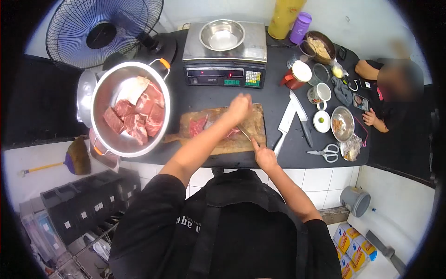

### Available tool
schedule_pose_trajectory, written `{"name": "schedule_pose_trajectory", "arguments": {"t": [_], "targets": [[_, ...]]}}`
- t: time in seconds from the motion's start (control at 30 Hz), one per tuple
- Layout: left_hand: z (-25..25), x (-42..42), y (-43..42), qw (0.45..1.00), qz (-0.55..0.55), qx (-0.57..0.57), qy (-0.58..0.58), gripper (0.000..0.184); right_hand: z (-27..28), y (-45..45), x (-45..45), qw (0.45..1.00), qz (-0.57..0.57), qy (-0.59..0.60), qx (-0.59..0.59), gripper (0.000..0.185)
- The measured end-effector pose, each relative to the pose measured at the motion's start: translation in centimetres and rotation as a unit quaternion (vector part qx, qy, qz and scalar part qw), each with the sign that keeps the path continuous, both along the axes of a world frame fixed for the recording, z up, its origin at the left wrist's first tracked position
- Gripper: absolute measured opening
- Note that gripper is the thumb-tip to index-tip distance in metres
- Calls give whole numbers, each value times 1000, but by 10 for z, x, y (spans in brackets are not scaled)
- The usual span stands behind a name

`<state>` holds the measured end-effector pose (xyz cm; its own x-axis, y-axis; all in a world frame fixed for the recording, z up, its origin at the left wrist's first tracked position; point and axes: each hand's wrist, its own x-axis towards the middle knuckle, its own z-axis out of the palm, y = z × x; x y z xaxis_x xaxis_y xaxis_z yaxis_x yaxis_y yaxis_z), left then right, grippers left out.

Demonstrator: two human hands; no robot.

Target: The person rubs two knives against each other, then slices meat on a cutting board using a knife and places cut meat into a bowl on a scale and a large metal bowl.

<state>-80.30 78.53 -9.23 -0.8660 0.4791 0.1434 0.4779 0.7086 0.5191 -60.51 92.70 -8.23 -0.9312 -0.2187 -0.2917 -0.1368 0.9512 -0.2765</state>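
My right hand (265,158) is closed around the handle of a knife (245,133), whose narrow blade points up and left over the wooden cutting board (223,148). My left hand (240,109) is closed above the board's far right part, past the knife tip; what its fingers hold, if anything, is hidden. Red raw meat (198,126) lies on the board's left half. More meat (233,132) shows beside the blade, partly covered by my left forearm.
A large pot (162,100) of meat chunks stands left, a scale (225,69) with a steel bowl (222,35) behind. Two larger knives (288,118), scissors (327,152), a mug (319,94) and a small bowl (343,123) lie right. Another person's hand (370,117) rests near a phone (360,102).
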Motion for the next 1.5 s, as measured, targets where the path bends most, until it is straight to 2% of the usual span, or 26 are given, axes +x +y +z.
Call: {"name": "schedule_pose_trajectory", "arguments": {"t": [0.03,0.07,0.13,0.17,0.23,0.33,0.4,0.47,0.57,0.63,0.73,0.8,0.87,0.93,1.03,1.13,1.2,1.23,1.3,1.4,1.5], "targets": [[45,-20,-3,996,32,74,-23,8,-3,3,-2,1000,2,-16,-1,66],[91,-36,-7,985,67,161,-22,14,-5,3,-4,999,3,-33,-1,66],[130,-83,-20,966,140,218,-14,11,-2,5,-9,998,10,-54,3,63],[139,-106,-29,970,144,196,23,9,1,5,-12,998,13,-64,0,63],[138,-143,-41,982,137,115,-64,13,2,6,-13,997,19,-75,1,63],[141,-153,-54,984,132,96,-65,15,-1,7,-16,997,24,-70,-8,63],[133,-144,-54,983,166,54,-64,17,1,7,-17,997,25,-75,-8,62],[121,-139,-52,971,238,37,5,18,5,8,-18,996,23,-79,-17,62],[121,-173,-49,934,243,130,227,19,2,8,-19,996,15,-85,-33,61],[150,-198,-56,886,265,186,332,19,-1,9,-19,995,23,-89,-40,61],[202,-207,-85,849,351,148,365,20,2,7,-19,993,1,-107,-42,53],[222,-209,-103,864,345,209,302,34,5,4,-21,991,-12,-126,-44,44],[224,-206,-113,867,329,206,311,32,10,1,-22,990,-17,-125,-57,38],[221,-205,-118,924,259,135,248,25,10,3,-23,990,-31,-123,-65,33],[223,-199,-118,944,252,86,195,23,7,3,-25,990,-26,-122,-71,35],[207,-203,-114,940,248,94,214,26,9,1,-25,987,-31,-139,-69,32],[191,-208,-113,950,234,92,185,29,7,1,-25,987,-28,-151,-55,31],[186,-208,-109,954,199,54,218,26,3,1,-24,987,-31,-148,-53,31],[175,-213,-95,953,157,23,256,24,-8,2,-18,993,-16,-81,-87,31],[154,-220,-66,993,89,-50,53,29,-6,-1,-19,992,-20,-101,-71,31],[128,-233,-35,989,26,-149,1,25,-14,2,-15,993,-21,-87,-75,32]]}}
